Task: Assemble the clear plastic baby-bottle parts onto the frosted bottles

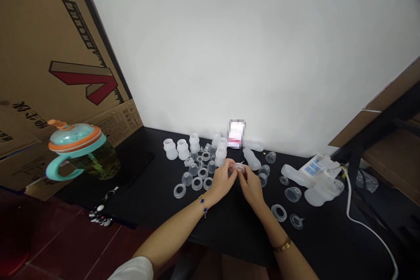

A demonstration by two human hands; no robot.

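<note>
Both hands meet over the black table. My left hand (222, 180) pinches one side of a translucent baby bottle collar ring (239, 166), and my right hand (250, 184) grips its other side. A small thin tip sticks up from the ring; the fingers cover part of it. Left of my hands lie several loose collar rings (197, 183) and clear dome caps (187, 178). White bottle bodies (183, 149) stand behind these. Right of my right hand are more clear caps (293, 194), a collar ring (278, 213) and a flat silicone nipple (297, 221).
A lit, blurred phone (236, 133) leans on the wall. A large lidded cup (85, 148) stands at left before a cardboard box (59, 52). At right are a white device (320, 168) and its cable (349, 201). A keychain (101, 214) hangs at the front edge.
</note>
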